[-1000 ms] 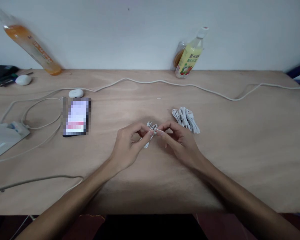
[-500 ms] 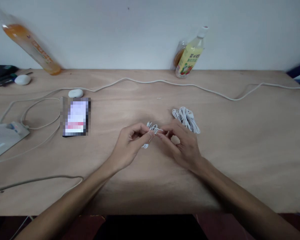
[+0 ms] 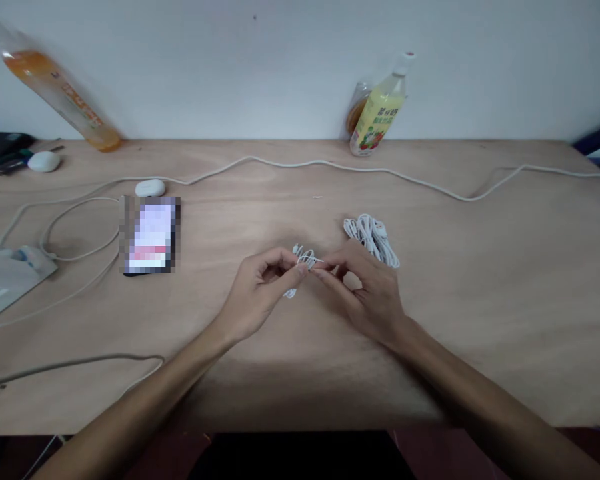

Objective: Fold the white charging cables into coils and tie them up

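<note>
Fingers of the left hand (image 3: pixel 257 290), thumb against forefinger, pinch a small coiled white cable (image 3: pixel 307 257) at the centre of the frame, its loops showing above and below the grip. At the right hand (image 3: pixel 370 287), thumb and forefinger meet the same coil from the right, their tips close together beside a thin white strand; whether they grip it cannot be told. Just beyond the right knuckles, right of centre, lies a larger bundle of white cables (image 3: pixel 373 240) on the wooden table (image 3: pixel 490 267). Left of centre lies a phone (image 3: pixel 153 233), its screen pixelated, with a small white case (image 3: pixel 150 188) just above. A yellow-labelled bottle (image 3: pixel 380 113) stands upper right of centre, an orange bottle (image 3: pixel 60 97) upper left.
</note>
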`<state>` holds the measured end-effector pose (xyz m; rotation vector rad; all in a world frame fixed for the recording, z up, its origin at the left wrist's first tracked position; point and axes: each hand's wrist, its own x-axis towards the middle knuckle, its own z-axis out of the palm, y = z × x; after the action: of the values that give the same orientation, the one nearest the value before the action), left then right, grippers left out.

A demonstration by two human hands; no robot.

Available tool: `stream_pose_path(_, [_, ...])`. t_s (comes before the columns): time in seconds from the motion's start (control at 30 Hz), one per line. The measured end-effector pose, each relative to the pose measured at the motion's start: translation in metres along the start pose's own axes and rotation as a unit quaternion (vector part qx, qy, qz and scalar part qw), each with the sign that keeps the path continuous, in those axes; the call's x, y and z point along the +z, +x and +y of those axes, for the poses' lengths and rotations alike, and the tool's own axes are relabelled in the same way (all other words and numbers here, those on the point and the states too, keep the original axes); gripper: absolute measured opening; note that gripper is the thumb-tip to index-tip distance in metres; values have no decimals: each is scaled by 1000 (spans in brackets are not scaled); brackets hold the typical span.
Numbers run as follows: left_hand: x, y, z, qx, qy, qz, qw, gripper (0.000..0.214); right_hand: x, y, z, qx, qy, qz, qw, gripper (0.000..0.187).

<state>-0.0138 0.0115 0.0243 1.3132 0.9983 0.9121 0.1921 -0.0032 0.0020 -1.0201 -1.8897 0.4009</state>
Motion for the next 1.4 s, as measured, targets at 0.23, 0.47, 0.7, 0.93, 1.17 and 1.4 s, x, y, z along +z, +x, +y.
stream_pose_path(0.23, [-1,-1,1,6,14,-13,1000,23,0,2,0,-18,2,2,1000,13])
stream_pose_path(0.47, [-4,0,1,17,21,-31,999,22,-1,1,5,-59,-41,-7,997,15])
stream_pose_path(0.7, [-7,-1,-2,33,44,-48,997,23,-6,3,7,-34,-3,-54,998,15])
stream_pose_path(0.93, [-7,-1,-4,61,83,-27,994,24,-3,2,3,72,76,-76,992,9])
stream_pose_path(1.17, [-6,-1,-7,110,126,-18,986,21,1,4,-4,193,212,-95,953,15])
stream_pose_path(1.4, [-5,-5,-6,188,227,9,956,17,1,9,-7,282,282,-102,911,28])
